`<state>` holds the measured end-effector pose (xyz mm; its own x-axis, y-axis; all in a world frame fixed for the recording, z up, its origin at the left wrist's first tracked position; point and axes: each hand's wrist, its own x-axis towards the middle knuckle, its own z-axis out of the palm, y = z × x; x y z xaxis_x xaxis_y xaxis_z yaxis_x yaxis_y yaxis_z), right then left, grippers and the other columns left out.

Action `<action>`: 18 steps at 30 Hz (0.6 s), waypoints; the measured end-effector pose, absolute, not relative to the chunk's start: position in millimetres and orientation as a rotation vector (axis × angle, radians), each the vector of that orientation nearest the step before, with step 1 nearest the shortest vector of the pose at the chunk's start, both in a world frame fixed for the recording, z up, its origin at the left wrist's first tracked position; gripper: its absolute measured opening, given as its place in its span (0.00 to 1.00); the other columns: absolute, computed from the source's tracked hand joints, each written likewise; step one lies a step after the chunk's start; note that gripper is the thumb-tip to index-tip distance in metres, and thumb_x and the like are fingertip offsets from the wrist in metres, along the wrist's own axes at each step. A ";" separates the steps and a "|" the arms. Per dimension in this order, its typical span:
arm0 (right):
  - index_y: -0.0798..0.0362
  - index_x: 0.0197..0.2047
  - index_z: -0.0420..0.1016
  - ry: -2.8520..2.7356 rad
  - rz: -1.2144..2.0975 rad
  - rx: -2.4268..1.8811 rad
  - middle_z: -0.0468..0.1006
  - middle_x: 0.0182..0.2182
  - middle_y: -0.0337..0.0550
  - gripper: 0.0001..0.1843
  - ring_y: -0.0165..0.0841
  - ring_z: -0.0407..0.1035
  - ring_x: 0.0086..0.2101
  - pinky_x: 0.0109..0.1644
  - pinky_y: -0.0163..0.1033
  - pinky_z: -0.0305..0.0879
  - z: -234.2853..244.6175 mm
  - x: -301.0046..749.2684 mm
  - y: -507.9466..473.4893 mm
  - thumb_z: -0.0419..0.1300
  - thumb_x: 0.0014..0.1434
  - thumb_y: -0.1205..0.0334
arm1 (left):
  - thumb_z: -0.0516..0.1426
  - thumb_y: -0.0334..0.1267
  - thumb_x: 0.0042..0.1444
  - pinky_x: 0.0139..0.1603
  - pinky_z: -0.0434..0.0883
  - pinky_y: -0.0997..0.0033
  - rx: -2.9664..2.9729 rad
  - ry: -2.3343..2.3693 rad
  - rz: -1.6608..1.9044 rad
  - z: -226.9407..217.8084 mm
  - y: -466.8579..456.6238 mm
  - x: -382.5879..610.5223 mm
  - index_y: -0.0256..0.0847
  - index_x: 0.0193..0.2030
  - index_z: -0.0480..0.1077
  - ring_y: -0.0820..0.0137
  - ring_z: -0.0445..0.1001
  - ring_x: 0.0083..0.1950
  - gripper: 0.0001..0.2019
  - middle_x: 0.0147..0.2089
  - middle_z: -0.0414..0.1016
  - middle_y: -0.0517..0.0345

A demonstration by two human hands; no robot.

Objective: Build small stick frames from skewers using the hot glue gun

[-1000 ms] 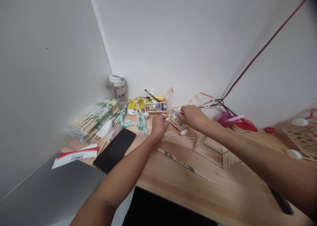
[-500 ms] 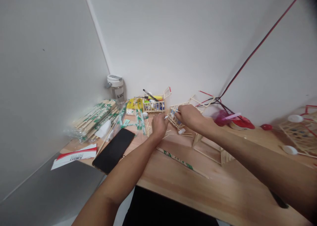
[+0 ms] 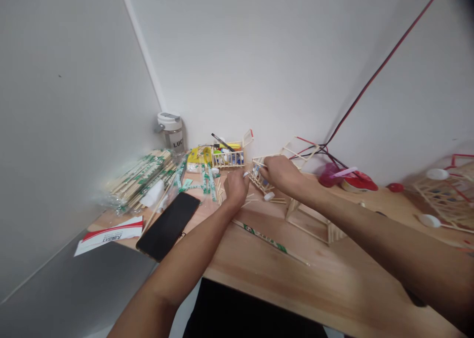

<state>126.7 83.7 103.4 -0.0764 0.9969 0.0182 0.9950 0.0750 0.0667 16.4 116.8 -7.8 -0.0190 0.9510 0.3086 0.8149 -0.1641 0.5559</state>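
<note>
Stick cage (image 3: 259, 177) touching right hand (image 3: 282, 175)

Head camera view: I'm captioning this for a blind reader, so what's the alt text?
Two bare hands work at a small frame of wooden sticks on a wooden desk: the right hand touches it, the left hand beside it. A black smartphone and wrapped stick bundles lie to the left.

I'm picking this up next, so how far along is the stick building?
Done: a lattice stick frame sits at the right, and a stick basket holds small colored items. In hand: the right hand pinches a stick at a small stick frame, with the left hand beside it. Left: a pile of wrapped wooden sticks lies bagged at the left.
</note>
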 end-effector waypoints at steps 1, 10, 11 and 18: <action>0.64 0.43 0.78 2.276 0.097 2.118 0.79 0.42 0.63 0.18 0.42 0.73 0.44 0.45 0.38 0.63 102.8 127.8 84.2 0.50 0.61 0.63 | 0.52 0.37 0.58 0.41 0.64 0.68 2.042 1.871 0.946 -8.0 116.9 16.7 0.38 0.38 0.75 0.62 0.73 0.40 0.11 0.37 0.78 0.47; 0.65 0.44 0.78 2.271 0.114 2.140 0.78 0.43 0.65 0.19 0.43 0.73 0.45 0.46 0.38 0.64 102.5 131.5 87.2 0.50 0.61 0.63 | 0.52 0.37 0.58 0.41 0.65 0.68 2.081 1.713 1.008 -10.8 122.1 11.6 0.35 0.36 0.75 0.65 0.72 0.37 0.12 0.34 0.77 0.50; 0.65 0.44 0.78 2.267 0.116 2.141 0.78 0.43 0.65 0.19 0.43 0.73 0.45 0.46 0.38 0.64 103.0 131.8 87.3 0.50 0.61 0.63 | 0.52 0.36 0.57 0.41 0.65 0.69 2.085 1.689 1.017 -10.9 122.3 10.6 0.36 0.37 0.75 0.65 0.72 0.36 0.11 0.34 0.77 0.51; 0.65 0.43 0.79 2.204 0.110 2.152 0.78 0.41 0.65 0.18 0.43 0.74 0.43 0.44 0.39 0.65 100.7 133.5 88.4 0.51 0.61 0.63 | 0.54 0.28 0.52 0.44 0.68 0.70 2.083 1.582 1.078 -14.3 124.3 8.4 0.36 0.51 0.71 0.67 0.74 0.39 0.19 0.39 0.78 0.54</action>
